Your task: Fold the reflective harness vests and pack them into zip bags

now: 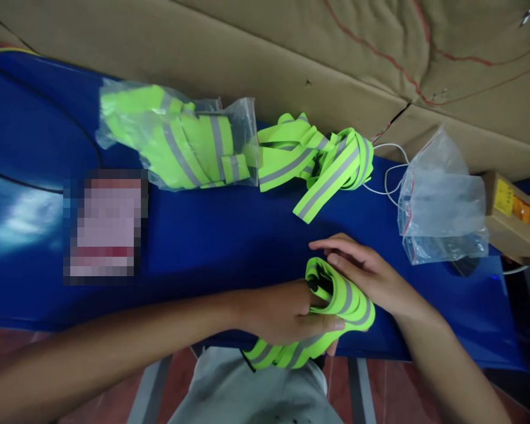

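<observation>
A neon yellow reflective strap (348,300) with a grey stripe is wound in a loose roll near the table's front edge. Its loose lengths hang below, over my lap. My left hand (287,312) grips the roll, thumb on the outer layer and several fingers hidden inside or beneath. Against the roll's upper right side rests my right hand (362,268), its fingers stretched out toward the left. Beyond my hands lies a loose bundle of similar straps (335,162). To its left, a clear plastic bag (176,138) holds more of them.
Empty clear zip bags (444,206) lie at the right beside a cardboard box (516,215). A blurred-out rectangular object (106,227) sits on the left of the blue table (212,241). A white cord (391,168) and a black cable (70,109) cross the surface.
</observation>
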Action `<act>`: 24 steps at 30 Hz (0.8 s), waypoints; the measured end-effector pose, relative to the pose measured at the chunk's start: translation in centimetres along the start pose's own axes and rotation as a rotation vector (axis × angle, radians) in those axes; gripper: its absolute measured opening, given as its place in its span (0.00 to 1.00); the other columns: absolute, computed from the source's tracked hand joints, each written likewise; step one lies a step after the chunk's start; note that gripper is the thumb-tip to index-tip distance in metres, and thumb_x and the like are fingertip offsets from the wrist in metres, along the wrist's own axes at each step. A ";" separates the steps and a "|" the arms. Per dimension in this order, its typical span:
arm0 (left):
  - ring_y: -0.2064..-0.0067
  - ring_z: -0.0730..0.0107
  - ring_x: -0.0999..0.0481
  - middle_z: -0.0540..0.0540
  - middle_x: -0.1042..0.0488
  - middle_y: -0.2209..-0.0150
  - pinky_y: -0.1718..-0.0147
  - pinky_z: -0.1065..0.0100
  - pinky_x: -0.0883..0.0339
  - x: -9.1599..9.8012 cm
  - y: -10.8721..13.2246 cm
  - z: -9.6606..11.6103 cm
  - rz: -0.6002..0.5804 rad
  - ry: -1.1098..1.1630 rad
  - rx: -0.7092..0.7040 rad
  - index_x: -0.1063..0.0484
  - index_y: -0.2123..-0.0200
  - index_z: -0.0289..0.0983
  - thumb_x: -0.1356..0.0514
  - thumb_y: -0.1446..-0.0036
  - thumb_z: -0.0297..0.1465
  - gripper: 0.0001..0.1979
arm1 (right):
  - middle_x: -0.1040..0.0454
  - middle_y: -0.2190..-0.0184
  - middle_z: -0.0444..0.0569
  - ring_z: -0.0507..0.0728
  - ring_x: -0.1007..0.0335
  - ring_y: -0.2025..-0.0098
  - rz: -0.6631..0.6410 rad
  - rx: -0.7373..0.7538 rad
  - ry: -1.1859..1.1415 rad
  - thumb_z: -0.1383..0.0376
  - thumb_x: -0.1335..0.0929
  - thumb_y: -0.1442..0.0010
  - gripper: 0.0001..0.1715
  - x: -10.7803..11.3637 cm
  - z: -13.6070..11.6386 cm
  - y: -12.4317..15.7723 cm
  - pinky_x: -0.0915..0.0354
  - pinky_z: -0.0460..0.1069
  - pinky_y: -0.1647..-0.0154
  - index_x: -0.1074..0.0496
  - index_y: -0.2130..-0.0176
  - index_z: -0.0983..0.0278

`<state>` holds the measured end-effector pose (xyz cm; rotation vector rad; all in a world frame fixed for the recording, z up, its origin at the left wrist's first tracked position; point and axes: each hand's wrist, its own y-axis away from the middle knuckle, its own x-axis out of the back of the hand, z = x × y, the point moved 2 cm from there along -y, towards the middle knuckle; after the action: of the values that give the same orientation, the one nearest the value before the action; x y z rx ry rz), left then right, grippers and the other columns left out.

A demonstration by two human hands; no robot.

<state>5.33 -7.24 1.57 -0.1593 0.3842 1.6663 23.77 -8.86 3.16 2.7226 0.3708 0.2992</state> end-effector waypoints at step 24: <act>0.57 0.64 0.17 0.42 0.19 0.61 0.47 0.58 0.27 -0.4 -0.4 -1.4 -0.239 0.523 0.008 0.27 0.42 0.28 0.42 0.33 0.32 0.20 | 0.19 0.67 0.44 0.53 0.22 0.69 0.083 -0.113 -0.129 0.50 0.26 0.35 0.17 1.3 -0.5 2.3 0.27 0.43 0.71 0.20 0.54 0.59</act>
<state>5.63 -8.09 0.31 -0.6186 0.7339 1.3721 25.37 -10.35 4.74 2.6326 0.1995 0.1601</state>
